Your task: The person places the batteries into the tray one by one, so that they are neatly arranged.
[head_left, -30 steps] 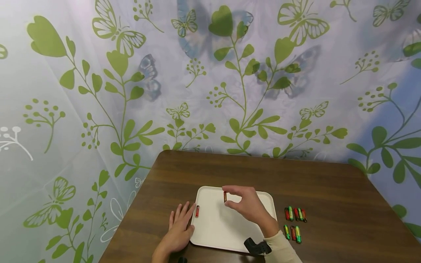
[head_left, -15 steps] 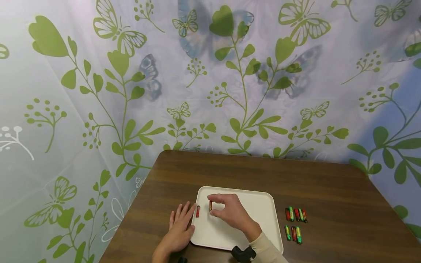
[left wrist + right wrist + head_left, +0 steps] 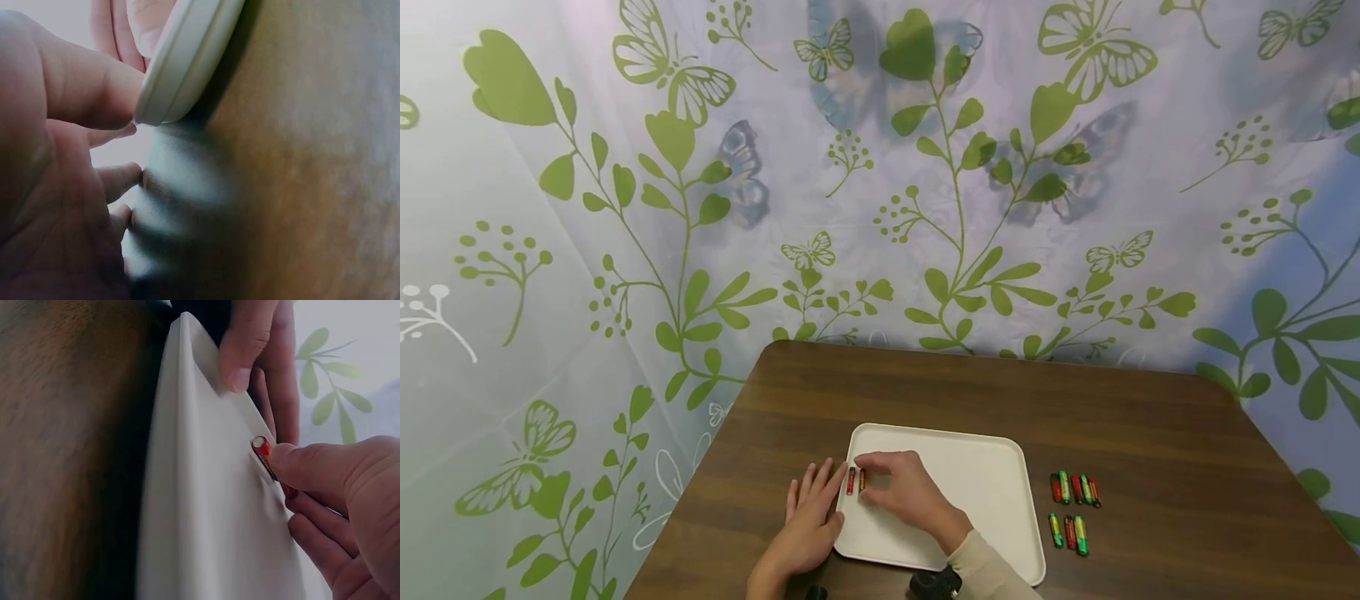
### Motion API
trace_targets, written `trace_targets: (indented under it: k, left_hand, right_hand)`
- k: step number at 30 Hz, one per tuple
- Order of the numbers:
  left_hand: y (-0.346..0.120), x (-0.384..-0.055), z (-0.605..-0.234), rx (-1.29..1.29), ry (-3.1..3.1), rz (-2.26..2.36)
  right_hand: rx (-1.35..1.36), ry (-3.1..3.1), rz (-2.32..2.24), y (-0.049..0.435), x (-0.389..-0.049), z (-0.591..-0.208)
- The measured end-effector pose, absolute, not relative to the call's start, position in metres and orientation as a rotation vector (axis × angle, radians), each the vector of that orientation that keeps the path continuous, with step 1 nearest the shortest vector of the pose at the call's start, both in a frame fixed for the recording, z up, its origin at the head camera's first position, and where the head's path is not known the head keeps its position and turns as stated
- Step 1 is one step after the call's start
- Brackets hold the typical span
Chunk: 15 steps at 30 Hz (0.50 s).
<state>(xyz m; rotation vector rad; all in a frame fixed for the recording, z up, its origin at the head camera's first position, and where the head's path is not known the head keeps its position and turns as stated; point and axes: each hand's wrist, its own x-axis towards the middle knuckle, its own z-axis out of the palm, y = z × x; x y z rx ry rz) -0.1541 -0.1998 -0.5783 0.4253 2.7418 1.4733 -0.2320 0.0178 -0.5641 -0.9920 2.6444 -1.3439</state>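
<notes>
A white tray (image 3: 977, 492) lies on the table. My left hand (image 3: 808, 523) rests at its left edge, fingers spread and straight. In the left wrist view, the thumb (image 3: 94, 87) touches the tray's rim (image 3: 181, 62). Over the tray's left side, my right hand (image 3: 910, 493) pinches a small red battery (image 3: 862, 481) between thumb and index finger. Another red battery (image 3: 851, 481) lies just left of it, near the left rim, roughly parallel. In the right wrist view, the right thumb (image 3: 312, 464) partly hides the red batteries; a silvery end of a battery (image 3: 261, 449) shows.
Right of the tray, several red and green batteries lie on the brown table (image 3: 1150, 467) in two rows, a far row (image 3: 1076, 489) and a near row (image 3: 1069, 533). A curtain (image 3: 850, 208) with leaves and butterflies hangs behind the table.
My right hand has carried its battery left across the tray and closer to the battery lying there. The left hand has stayed at the tray's edge.
</notes>
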Motion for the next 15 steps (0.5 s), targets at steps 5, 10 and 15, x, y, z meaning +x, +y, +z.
trace_targets:
  k: [5,10,15]
  left_hand:
    - [-0.201,-0.154,-0.579,0.444,2.734,1.492]
    - [-0.202,-0.159,-0.588,0.398,2.77,1.396]
    - [-0.205,-0.161,-0.595,0.449,2.757,1.428]
  right_hand:
    - [-1.04,2.725,-1.248,0.01,-0.233,-0.565]
    - [-1.066,2.806,-1.127,0.006,-0.232,-0.564]
    - [-1.038,2.831,-1.059,0.003,-0.23,-0.562]
